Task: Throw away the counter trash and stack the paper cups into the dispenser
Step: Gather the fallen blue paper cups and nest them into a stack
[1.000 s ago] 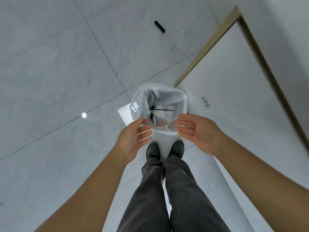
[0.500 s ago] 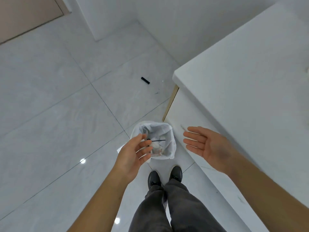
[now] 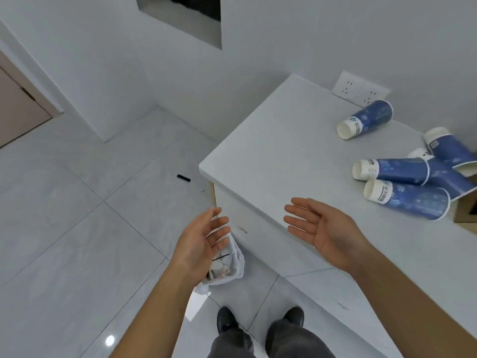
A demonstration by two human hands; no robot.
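Observation:
Several blue paper cups lie on their sides on the white counter (image 3: 289, 156) at the right: one alone near the wall (image 3: 366, 119), the others piled together (image 3: 407, 186). A small bin lined with a white bag (image 3: 232, 264) stands on the floor by the counter's corner, with crumpled trash and a black stick inside. My left hand (image 3: 201, 244) hovers open above the bin and hides part of it. My right hand (image 3: 322, 228) is open, palm up, over the counter's near edge. Both hands hold nothing. No dispenser is plainly visible.
A brown box edge (image 3: 467, 215) shows at the far right behind the cups. A wall socket plate (image 3: 360, 90) sits above the counter. A small black object (image 3: 183, 178) lies on the tiled floor. My shoes (image 3: 260, 321) stand just before the bin.
My view has lifted from the bin up to the counter, bringing the cups into sight. Both hands have risen and spread apart; the right one now sits over the counter.

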